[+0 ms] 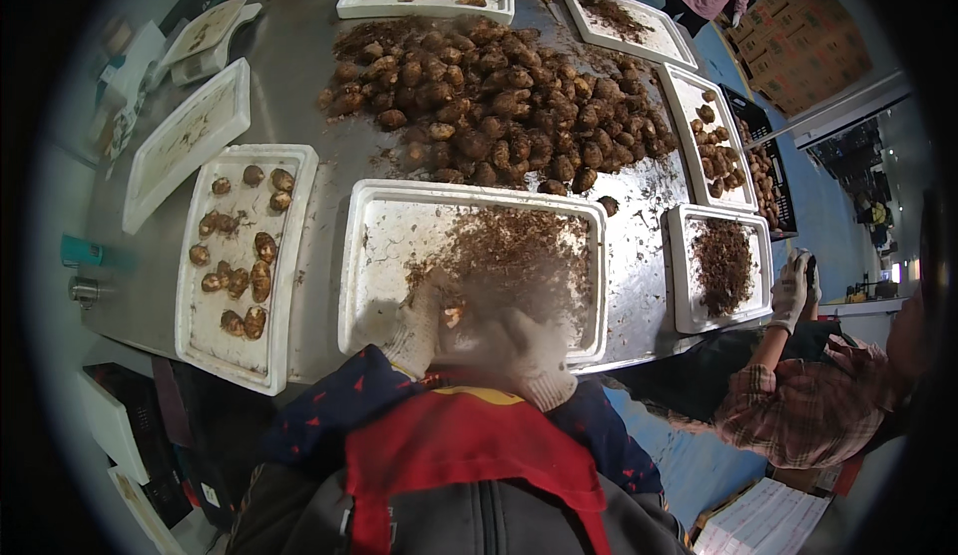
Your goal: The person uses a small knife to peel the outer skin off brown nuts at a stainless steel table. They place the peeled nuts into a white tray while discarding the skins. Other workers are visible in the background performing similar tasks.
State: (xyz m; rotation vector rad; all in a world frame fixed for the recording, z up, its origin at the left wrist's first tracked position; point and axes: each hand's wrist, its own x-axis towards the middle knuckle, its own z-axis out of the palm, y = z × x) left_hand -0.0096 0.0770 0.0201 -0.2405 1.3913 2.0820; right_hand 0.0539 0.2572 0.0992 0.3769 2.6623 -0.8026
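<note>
Both my hands wear off-white knitted gloves and are over a white foam tray (479, 188) at the table's near edge. Brown root fibres and peel scraps (524, 244) cover much of its floor. My left hand (420, 323) is over the left part, fingers pointing inward; my right hand (535, 353) is opposite and blurred. A small pale and orange patch (453, 315) shows beside my left fingers, too unclear to name. Whether either hand grips anything is hidden by blur and the gloves. Beyond the tray lies a large heap of brown, hairy taro corms (494, 98).
A foam tray (296, 270) at left holds several taro corms. Others stand at the back (419, 8) and right (748, 196); one tray (763, 270) holds scraps. A knife (550, 2) lies at the back. A gloved co-worker (793, 405) stands at right. A teal cup (81, 251) is far left.
</note>
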